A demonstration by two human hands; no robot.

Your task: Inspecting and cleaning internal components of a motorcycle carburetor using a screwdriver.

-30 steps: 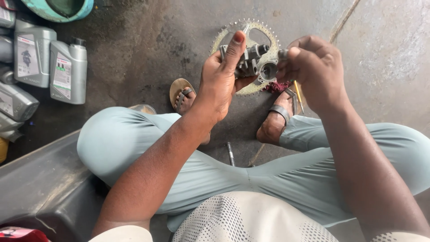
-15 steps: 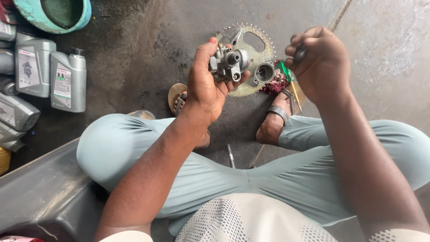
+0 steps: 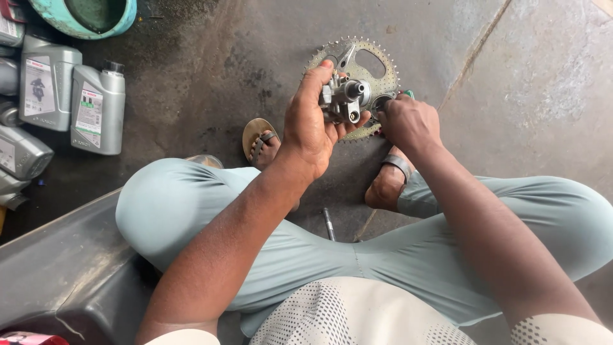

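In the head view, a small metal pump-like part [image 3: 345,99] of grey cast metal is held up in the left hand [image 3: 313,128]. The fingers of this hand are curled around the part from the left side and from below, and the thumb [image 3: 316,80] is stretched upward along its left edge. The part is kept above a large toothed sprocket [image 3: 373,70], which is lying flat on the concrete floor [image 3: 536,76] just behind it.

The right hand [image 3: 408,121] is closed into a loose fist just beside the part, on its right side. A thin tool with a green handle [image 3: 407,94] seems to be gripped in it, but only the tip of the handle is seen, so what is pinched exactly cannot be told.

Under the hands, two sandalled feet [image 3: 386,182] are placed on the floor. At the left, grey oil bottles [image 3: 96,108] are standing together, and a turquoise basin [image 3: 89,16] is seen at the top edge.
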